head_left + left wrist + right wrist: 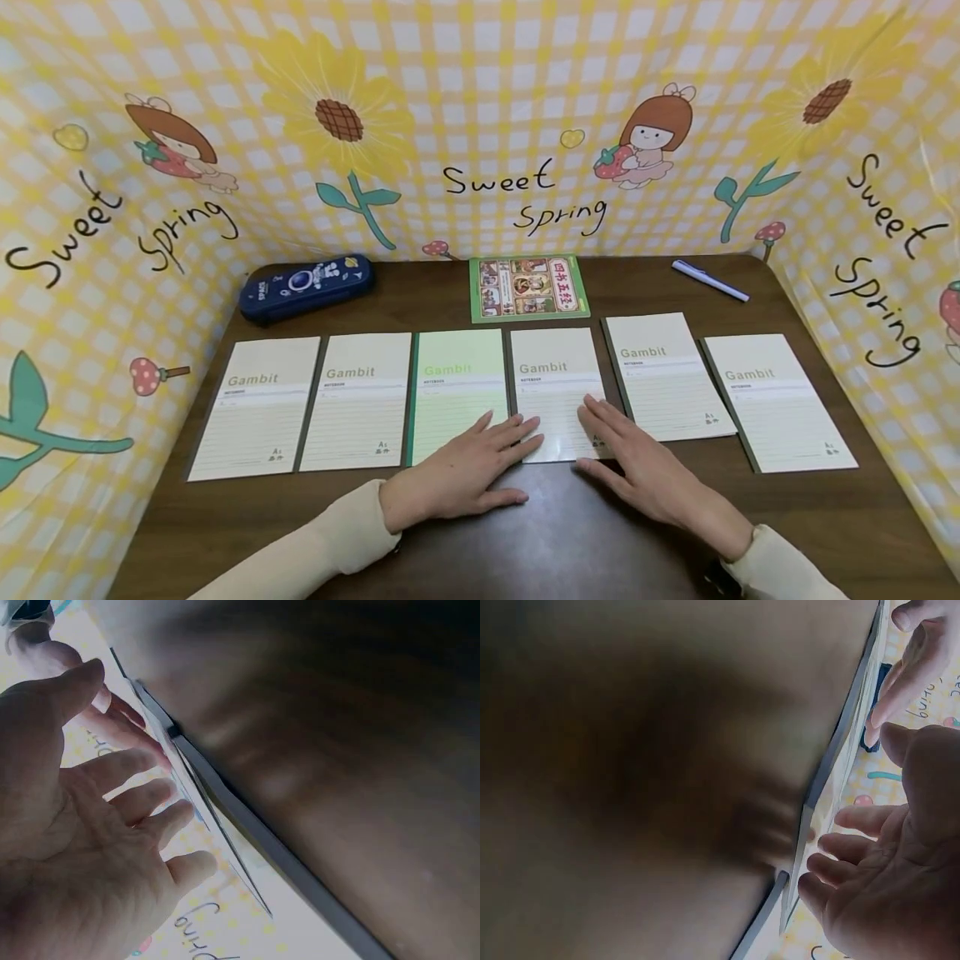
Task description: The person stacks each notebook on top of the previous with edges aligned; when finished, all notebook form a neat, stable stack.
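Note:
In the head view, my left hand [468, 471] reaches over the lower right corner of the green-tinted notebook [459, 358], its fingertips on the left side of a white notebook [557, 350]. My right hand [641, 471] lies across that white notebook's lower right corner with its fingers extended. Neither hand grips anything. To the right, another white notebook [654, 333] sits slightly higher than its neighbours. Both wrist views show relaxed fingers beside the notebook edges; the left hand [97, 825] and right hand [885, 877] have palms facing those cameras.
More white notebooks lie at the left [258, 417], inner left [356, 417] and far right [783, 417] of the row. Behind stand a navy pencil case [307, 287], a green-bordered book [528, 287] and a pen [708, 281]. A yellow checked cloth [480, 108] surrounds the brown table [555, 533].

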{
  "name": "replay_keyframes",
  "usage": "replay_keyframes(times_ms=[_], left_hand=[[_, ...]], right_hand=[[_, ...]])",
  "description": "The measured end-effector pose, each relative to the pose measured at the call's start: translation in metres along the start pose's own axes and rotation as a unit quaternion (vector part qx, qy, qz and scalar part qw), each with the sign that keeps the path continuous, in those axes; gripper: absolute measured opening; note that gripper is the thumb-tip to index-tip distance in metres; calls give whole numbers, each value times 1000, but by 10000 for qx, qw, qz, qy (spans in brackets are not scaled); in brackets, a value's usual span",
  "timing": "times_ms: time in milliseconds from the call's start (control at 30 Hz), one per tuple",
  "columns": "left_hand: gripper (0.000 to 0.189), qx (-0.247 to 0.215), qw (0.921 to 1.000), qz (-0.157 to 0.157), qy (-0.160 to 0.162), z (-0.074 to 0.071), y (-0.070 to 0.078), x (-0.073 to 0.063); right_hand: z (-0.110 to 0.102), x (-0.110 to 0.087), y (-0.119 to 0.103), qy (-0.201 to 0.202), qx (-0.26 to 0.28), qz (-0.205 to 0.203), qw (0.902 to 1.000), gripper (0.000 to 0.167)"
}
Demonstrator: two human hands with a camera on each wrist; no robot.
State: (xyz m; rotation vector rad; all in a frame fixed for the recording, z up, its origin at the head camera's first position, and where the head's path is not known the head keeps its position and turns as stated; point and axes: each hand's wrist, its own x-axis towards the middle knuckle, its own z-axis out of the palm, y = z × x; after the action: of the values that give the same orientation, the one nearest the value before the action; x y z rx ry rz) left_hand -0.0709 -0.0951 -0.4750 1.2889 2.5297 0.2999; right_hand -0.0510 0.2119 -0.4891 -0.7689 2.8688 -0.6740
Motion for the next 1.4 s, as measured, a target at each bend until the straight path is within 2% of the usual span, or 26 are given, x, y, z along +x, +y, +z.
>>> replay_keyframes(times_ms=[200,367,800,900,1000,1067,1100,1167,1233,1300,1400], left_hand=[[77,205,9992,7,-352,-2,6,1],[80,50,9989,-55,-460,-2,10,1],[85,167,9992,55,-369,7,23,-9],[77,-166,9996,26,-214,8,22,-11],[67,-839,9961,-159,218,7,20,-11],[60,-1428,9868,-410,645,6,20,-11],[56,-1752,9789,-583,873,6,20,-10],[47,-2481,9561,-964,1226,4,18,-10],[41,-3130,9284,-1369,1461,1,17,-10],[37,-3627,9027,-1753,1510,0,14,-12],[39,-4238,8705,-2067,1411,-1,11,-15]], right_hand=[[4,-4,-3,76,-293,-174,9994,71],[6,-7,-5,59,-295,-99,9995,74],[12,-22,-12,-77,-379,14,9993,80],[12,-22,-13,-34,-363,15,9993,78],[11,-20,-13,32,-161,109,9998,74],[10,-19,-13,115,64,233,9996,72],[9,-19,-13,172,210,322,9991,71],[8,-19,-13,399,445,427,9973,70],[7,-19,-14,688,669,577,9937,68],[6,-19,-14,1016,947,673,9880,65],[4,-21,-16,1276,1524,970,9752,59]])
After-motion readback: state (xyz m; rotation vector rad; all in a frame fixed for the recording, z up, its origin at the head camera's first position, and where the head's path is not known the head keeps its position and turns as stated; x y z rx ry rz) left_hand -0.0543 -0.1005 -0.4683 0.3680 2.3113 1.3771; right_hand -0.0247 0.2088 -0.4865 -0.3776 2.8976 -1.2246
